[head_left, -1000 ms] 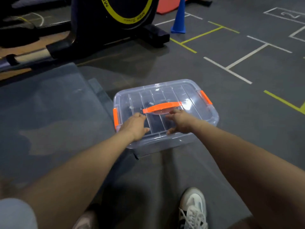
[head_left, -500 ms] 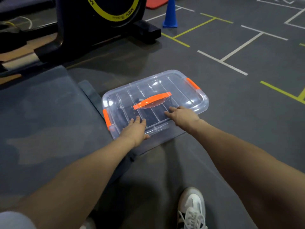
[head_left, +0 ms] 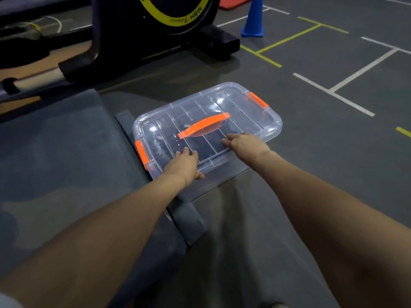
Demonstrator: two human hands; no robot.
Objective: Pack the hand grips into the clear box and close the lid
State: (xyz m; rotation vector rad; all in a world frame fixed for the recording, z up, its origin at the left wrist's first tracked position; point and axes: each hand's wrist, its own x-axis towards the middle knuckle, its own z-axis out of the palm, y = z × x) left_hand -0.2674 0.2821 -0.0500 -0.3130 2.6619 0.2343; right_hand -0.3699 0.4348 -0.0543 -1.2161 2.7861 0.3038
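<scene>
Clear lid (head_left: 233, 103) under flat fingers (head_left: 185, 152); grips inside perhaps dark.

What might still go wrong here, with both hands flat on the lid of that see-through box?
The clear box seems to sit partly on the edge of the grey mat, so pressing with the left hand and right hand could rock it. I cannot tell whether the orange latches are snapped; if not, lifting by the orange handle may pull the lid off.

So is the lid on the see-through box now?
Yes, the lid sits flat on the clear box, with the left hand and right hand pressing on it. Whether the orange latches are snapped shut, I cannot tell.
</scene>
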